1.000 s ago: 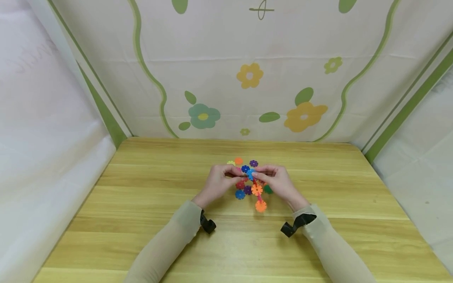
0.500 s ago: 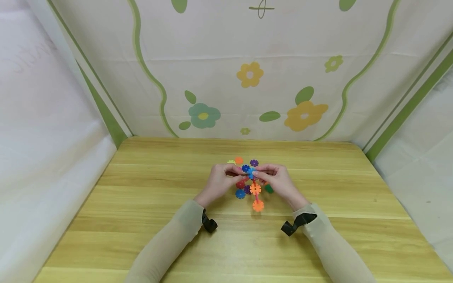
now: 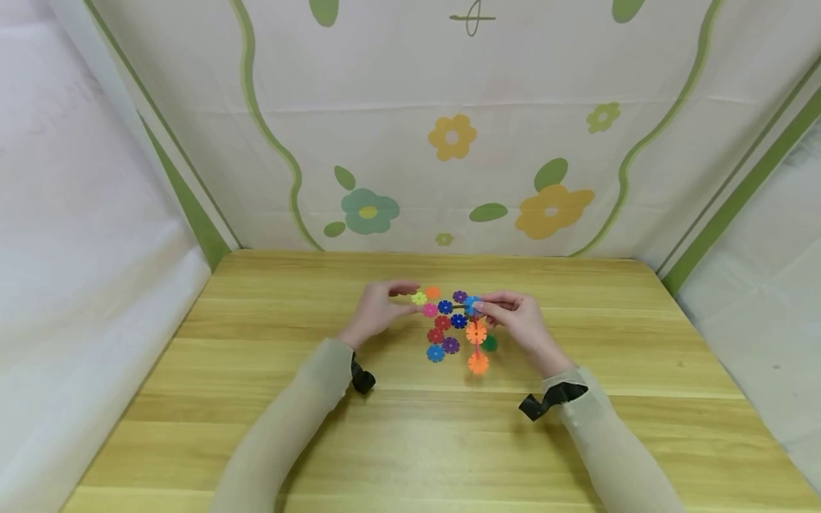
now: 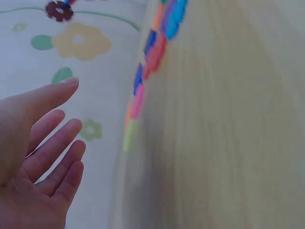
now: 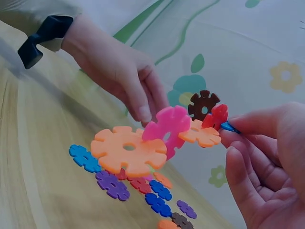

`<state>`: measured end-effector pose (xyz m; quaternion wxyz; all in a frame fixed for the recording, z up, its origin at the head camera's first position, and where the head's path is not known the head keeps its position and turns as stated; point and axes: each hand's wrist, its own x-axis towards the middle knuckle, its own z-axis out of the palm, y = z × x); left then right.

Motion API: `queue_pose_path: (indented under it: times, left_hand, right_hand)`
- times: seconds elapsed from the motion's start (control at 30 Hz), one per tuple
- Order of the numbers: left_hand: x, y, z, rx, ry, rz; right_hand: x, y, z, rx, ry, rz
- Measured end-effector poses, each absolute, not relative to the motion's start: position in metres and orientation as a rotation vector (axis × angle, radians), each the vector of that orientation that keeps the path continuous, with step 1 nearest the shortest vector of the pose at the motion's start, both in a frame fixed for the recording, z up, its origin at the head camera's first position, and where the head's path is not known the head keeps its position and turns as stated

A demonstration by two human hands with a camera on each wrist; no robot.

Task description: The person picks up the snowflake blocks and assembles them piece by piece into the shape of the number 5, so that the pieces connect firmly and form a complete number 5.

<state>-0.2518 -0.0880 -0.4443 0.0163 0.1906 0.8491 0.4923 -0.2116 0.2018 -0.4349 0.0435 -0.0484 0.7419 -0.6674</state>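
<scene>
My right hand (image 3: 518, 320) pinches a light blue notched disc (image 3: 472, 306) between thumb and fingers. Joined to that disc is a chain; the right wrist view shows a red disc (image 5: 216, 117), a brown disc (image 5: 204, 105), an orange disc (image 5: 200, 134), a pink disc (image 5: 167, 126) and a larger-looking orange disc (image 5: 128, 148). My left hand (image 3: 380, 308) holds nothing, its fingers apart, hovering left of the loose discs; in the left wrist view the palm of the left hand (image 4: 43, 148) faces the discs. Below the chain, a purple disc (image 5: 112, 185) lies on the table.
Several loose discs lie mid-table, among them a yellow-green disc (image 3: 419, 298), a red disc (image 3: 435, 335), a blue disc (image 3: 435, 353) and a green disc (image 3: 489, 343). The wooden table (image 3: 410, 442) ends at a patterned cloth (image 3: 398, 142) behind; cloth also hangs on both sides.
My left hand has let go of the chain and moved left, its fingers spreading. My right hand has shifted slightly right with the chain, uncovering more loose discs.
</scene>
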Motion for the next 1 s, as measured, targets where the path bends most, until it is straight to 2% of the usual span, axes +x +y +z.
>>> queue_pose_path:
  times: [0.5,1.0]
  left_hand:
    - [-0.297,-0.084,-0.456,0.497,2.641,1.256]
    - [-0.302,-0.084,-0.456,0.519,2.638,1.210]
  right_hand:
    - [-0.212,0.206,-0.435,-0.161,2.269,-2.048]
    - [-0.211,0.207,-0.436,-0.188,2.237,-2.079]
